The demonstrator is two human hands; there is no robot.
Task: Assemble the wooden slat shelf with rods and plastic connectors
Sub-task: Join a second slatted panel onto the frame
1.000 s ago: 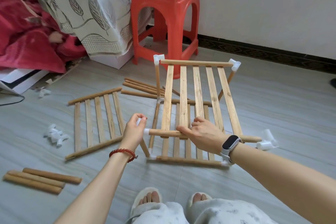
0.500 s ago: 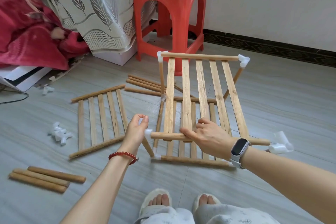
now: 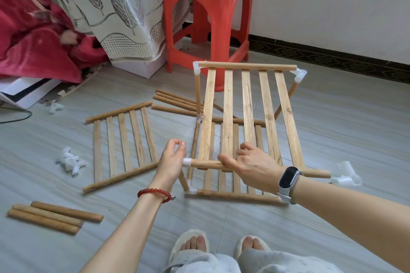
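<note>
At left grip: left hand (image 3: 172, 162) pinches white connector (image 3: 186, 162), now seated on near rod (image 3: 207, 164) | right hand (image 3: 250, 165) still grips rod | upper slat panel (image 3: 248, 115) unmoved | right-end connector (image 3: 345, 176) pending

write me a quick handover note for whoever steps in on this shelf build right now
Left hand pinches the white connector at the near-left corner of the upper slat panel.
Right hand grips that panel's front rod.
Done: lower panel on the floor, three upper corners connected.
Left: the front rod's right end is bare; a loose connector lies beside it. Spare panel, thin rods, thick rods and more connectors wait on the floor.
</note>
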